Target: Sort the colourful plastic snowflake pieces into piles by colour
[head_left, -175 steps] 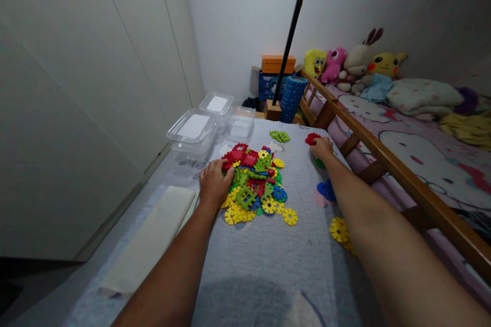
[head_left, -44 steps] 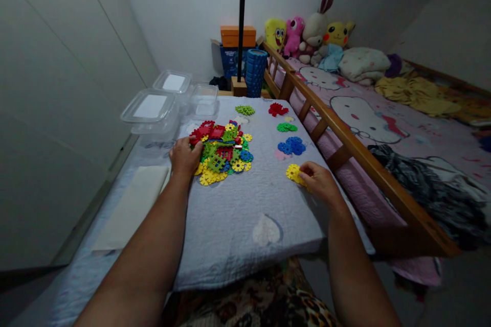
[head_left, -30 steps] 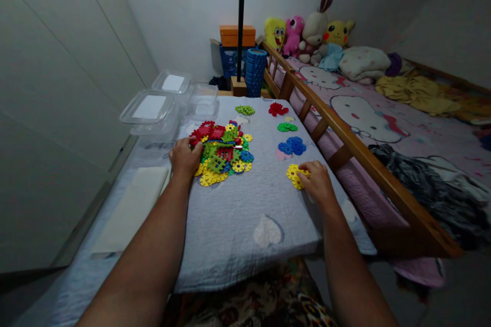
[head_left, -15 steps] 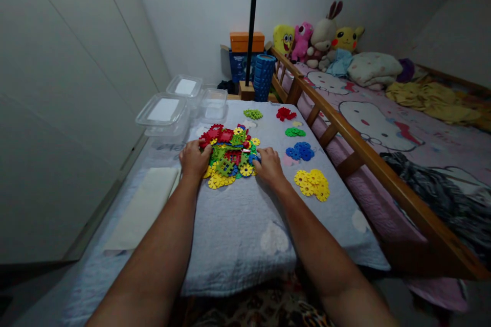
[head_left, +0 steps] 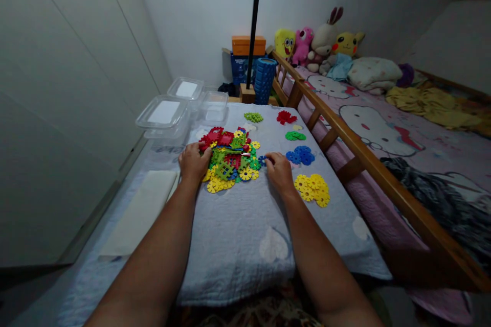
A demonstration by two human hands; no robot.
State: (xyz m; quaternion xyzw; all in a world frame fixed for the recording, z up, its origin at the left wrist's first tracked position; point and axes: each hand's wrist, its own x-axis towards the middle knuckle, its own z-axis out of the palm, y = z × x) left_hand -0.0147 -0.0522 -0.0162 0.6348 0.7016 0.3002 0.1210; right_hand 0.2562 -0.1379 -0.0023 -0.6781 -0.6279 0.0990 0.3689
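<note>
A mixed heap of plastic building pieces [head_left: 230,158], red, green, yellow and blue, lies mid-table. At its left edge rests my left hand [head_left: 194,162], fingers touching the pieces, with nothing visibly lifted; the fingertips are partly hidden. Just right of the heap, my right hand [head_left: 279,168] pinches a blue snowflake disc [head_left: 263,161]. Sorted groups sit further right: yellow discs [head_left: 312,189], blue discs [head_left: 300,155], green discs [head_left: 295,136] and red pieces [head_left: 286,117]. Light-green pieces [head_left: 253,117] lie behind the heap.
Clear plastic boxes [head_left: 163,112] stand at the back left of the cloth-covered table [head_left: 238,245]. A folded pale cloth [head_left: 141,212] lies beside my left forearm. A wooden bed rail [head_left: 345,138] runs along the right edge. Behind stands a black pole [head_left: 253,25].
My right hand has moved right, away from the heap, drawing a blue disc out with it. My left hand stays at the heap's left edge. The view has shifted slightly.
</note>
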